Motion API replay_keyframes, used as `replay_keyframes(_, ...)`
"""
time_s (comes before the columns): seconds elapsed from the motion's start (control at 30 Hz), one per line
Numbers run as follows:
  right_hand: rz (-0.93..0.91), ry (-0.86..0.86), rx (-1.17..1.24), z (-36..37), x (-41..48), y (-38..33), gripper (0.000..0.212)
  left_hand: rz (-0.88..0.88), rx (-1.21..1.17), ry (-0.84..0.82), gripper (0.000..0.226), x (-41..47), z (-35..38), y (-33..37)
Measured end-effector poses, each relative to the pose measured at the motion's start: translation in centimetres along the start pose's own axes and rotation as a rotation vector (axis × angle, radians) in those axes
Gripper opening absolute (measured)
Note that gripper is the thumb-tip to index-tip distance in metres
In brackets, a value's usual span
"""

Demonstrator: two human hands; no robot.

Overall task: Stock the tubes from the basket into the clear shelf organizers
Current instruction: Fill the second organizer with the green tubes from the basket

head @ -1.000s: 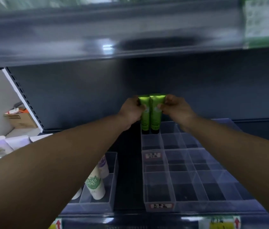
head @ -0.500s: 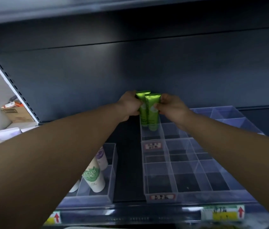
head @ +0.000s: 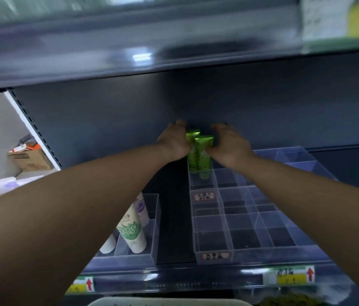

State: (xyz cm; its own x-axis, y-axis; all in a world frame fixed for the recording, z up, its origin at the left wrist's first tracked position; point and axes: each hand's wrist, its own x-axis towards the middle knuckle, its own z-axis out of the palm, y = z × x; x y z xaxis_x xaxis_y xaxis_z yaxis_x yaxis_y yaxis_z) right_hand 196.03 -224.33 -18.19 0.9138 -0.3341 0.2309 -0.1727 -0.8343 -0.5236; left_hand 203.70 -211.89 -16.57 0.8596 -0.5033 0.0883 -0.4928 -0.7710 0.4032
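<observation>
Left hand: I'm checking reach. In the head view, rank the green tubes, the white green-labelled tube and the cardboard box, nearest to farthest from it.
1. green tubes, against the left hand, at the back.
2. white green-labelled tube, in the front left organizer.
3. cardboard box, far left, beyond the shelf upright.

Two arms of a person are seen, both bare from the hand to the edge of the picture. The left forearm (head: 86, 206), at about 8 o'clock, looks very wide and thick, because it is close to the camera. The right forearm (head: 306, 195), at about 4 o'clock, looks thinner. The left hand (head: 174, 142) and the right hand (head: 229, 144), near the centre, are also bare. The fingertips are blurred, so the nails cannot be told.
</observation>
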Motion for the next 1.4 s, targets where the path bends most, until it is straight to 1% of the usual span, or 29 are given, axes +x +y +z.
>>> replay_keyframes(0.1, -0.088, -0.021, -0.195, -1.0, -2.0, -1.1, 0.062, 0.038, 0.113, -0.016, 0.065, -1.7, -0.7, 0.7)
replay_keyframes(0.17, -0.106, -0.053, -0.258, -1.6, -3.3, -1.8, 0.063, 0.041, 0.211, -0.029, 0.068, -3.2, -1.3, 1.3)
replay_keyframes(0.27, -0.080, -0.119, -0.294, -2.4, -5.1, -2.4, 0.068, 0.061, 0.325, -0.067, 0.074, -6.2, -2.4, 2.4)
replay_keyframes(0.37, -0.075, -0.129, -0.309, -3.1, -6.9, -3.1, 0.071, 0.073, 0.391, -0.094, 0.075, -9.0, -3.4, 2.9)
replay_keyframes(0.47, -0.084, -0.122, -0.300, -4.0, -9.0, -3.8, 0.072, 0.115, 0.446, -0.044, 0.074, -11.7, -4.0, 3.1)
replay_keyframes(0.53, -0.087, -0.111, -0.297, -4.5, -10.5, -4.3, 0.072, 0.136, 0.447, -0.013, 0.074, -13.6, -4.1, 3.1)
replay_keyframes(0.73, -0.097, -0.094, -0.314, -5.3, -15.4, -5.5, 0.075, 0.159, 0.450, 0.008, 0.075, -19.1, -4.1, 3.1)
replay_keyframes(0.93, -0.076, -0.152, -0.311, -5.3, -20.4, -6.2, 0.076, 0.146, 0.446, 0.008, 0.076, -24.3, -3.9, 2.7)
replay_keyframes(1.2, -0.079, -0.201, -0.292, -3.6, -25.7, -6.3, 0.078, 0.113, 0.416, 0.015, 0.078, -29.6, -1.4, 0.3)
replay_keyframes(1.4, -0.100, -0.233, -0.294, -1.0, -29.1, -5.6, 0.078, 0.109, 0.401, -0.020, 0.078, -33.1, 1.7, -2.3)
